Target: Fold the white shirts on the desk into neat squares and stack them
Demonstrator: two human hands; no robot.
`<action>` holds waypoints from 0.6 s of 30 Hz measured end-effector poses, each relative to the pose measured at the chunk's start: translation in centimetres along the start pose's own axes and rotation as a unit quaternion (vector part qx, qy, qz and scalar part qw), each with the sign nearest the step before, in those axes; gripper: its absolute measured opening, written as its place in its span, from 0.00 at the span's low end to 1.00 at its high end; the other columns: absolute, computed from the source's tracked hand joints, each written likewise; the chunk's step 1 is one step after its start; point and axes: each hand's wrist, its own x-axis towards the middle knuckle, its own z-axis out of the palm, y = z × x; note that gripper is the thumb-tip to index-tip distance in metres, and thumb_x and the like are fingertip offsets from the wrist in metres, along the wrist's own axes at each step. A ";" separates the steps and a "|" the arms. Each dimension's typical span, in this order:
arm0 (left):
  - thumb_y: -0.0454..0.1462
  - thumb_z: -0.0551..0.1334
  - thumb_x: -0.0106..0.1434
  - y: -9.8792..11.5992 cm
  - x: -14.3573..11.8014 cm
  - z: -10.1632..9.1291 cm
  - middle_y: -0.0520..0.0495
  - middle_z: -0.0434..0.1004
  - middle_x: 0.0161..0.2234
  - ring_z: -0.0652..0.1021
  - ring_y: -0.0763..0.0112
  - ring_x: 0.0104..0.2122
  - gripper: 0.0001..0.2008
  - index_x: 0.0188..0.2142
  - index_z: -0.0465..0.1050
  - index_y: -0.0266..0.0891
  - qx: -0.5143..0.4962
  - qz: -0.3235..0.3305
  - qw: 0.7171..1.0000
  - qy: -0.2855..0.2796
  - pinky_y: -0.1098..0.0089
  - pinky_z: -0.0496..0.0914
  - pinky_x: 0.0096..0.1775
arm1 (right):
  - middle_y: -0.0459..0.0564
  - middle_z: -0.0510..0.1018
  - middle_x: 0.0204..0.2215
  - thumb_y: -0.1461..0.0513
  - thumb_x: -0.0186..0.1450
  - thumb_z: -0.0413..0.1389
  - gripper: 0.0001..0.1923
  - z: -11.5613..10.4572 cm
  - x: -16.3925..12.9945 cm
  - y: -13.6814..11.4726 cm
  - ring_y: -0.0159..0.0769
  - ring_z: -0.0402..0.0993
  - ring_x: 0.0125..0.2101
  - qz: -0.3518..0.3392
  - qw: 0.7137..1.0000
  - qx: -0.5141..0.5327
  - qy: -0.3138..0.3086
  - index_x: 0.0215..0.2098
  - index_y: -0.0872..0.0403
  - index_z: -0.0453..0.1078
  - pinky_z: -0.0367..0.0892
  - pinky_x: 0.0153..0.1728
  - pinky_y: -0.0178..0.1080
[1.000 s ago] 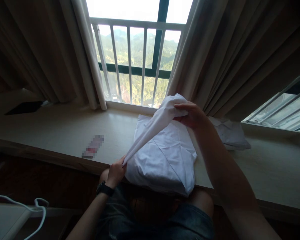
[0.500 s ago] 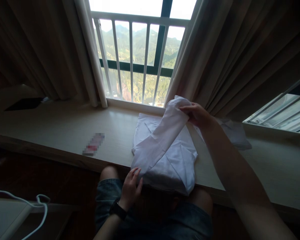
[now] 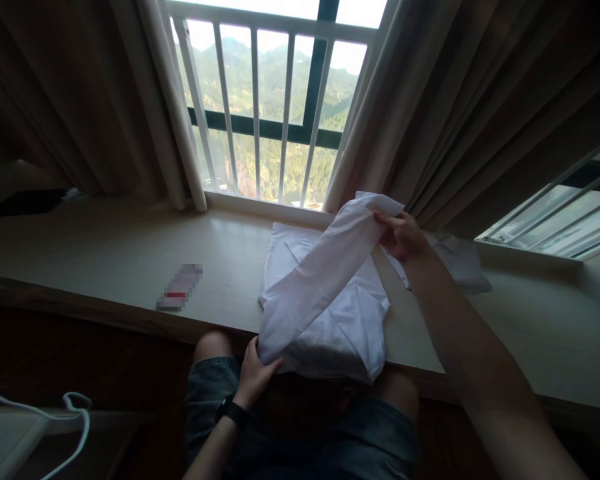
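A white shirt (image 3: 350, 333), partly folded, lies on the wooden ledge, its near edge reaching the ledge's front. One sleeve (image 3: 325, 267) runs diagonally across it. At the upper right, my right hand (image 3: 403, 237) pinches that sleeve near its cuff, holding it raised over the ledge. My left hand (image 3: 257, 373), with a dark watch on the wrist, is at the near left corner of the shirt. Its thumb and fingers sit around the fold there, and some fingertips are hidden by the cloth.
The pale ledge (image 3: 220, 267) runs along a barred window (image 3: 270, 120) between curtains (image 3: 430, 100). A blurred small item (image 3: 180, 287) lies left of the shirt. Another white cloth (image 3: 460, 263) rests at right. A white cable (image 3: 83, 427) hangs at lower left.
My right hand has drawn the sleeve end slightly further right, straightening it. My left hand has shifted from resting on the near left corner to holding around it. The view has tilted a little.
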 end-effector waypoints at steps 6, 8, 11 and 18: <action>0.37 0.58 0.64 -0.8 -2.4 0.4 0.42 0.72 0.46 0.77 0.58 0.46 0.26 0.62 0.64 0.43 0.077 0.146 0.983 0.074 0.57 0.73 0.49 | 0.46 0.81 0.35 0.63 0.48 0.71 0.20 -2.7 -1.3 2.1 0.34 0.77 0.32 0.010 0.993 -0.019 0.114 0.39 0.53 0.75 0.75 0.29 0.35; 0.36 0.57 0.64 -0.7 -2.3 -0.1 0.43 0.72 0.44 0.77 0.59 0.44 0.21 0.57 0.70 0.41 0.079 0.158 0.977 0.118 0.59 0.74 0.47 | 0.45 0.80 0.35 0.62 0.48 0.71 0.21 -3.7 -1.5 2.3 0.34 0.76 0.31 0.019 0.991 -0.034 0.131 0.40 0.53 0.75 0.74 0.27 0.35; 0.33 0.58 0.62 -0.3 -2.1 -1.3 0.45 0.71 0.40 0.76 0.63 0.38 0.17 0.49 0.75 0.41 0.101 0.161 0.957 0.218 0.63 0.74 0.41 | 0.45 0.80 0.34 0.61 0.49 0.70 0.21 -5.3 -1.2 2.5 0.33 0.76 0.31 0.007 0.988 -0.055 0.144 0.41 0.52 0.75 0.74 0.27 0.35; 0.27 0.60 0.60 0.5 -3.4 -3.1 0.48 0.71 0.34 0.74 0.69 0.32 0.11 0.36 0.77 0.42 0.206 0.355 0.896 0.169 0.70 0.70 0.34 | 0.43 0.77 0.31 0.63 0.59 0.63 0.13 -6.8 3.0 4.1 0.27 0.71 0.27 -0.001 0.973 -0.102 0.205 0.43 0.53 0.72 0.72 0.29 0.33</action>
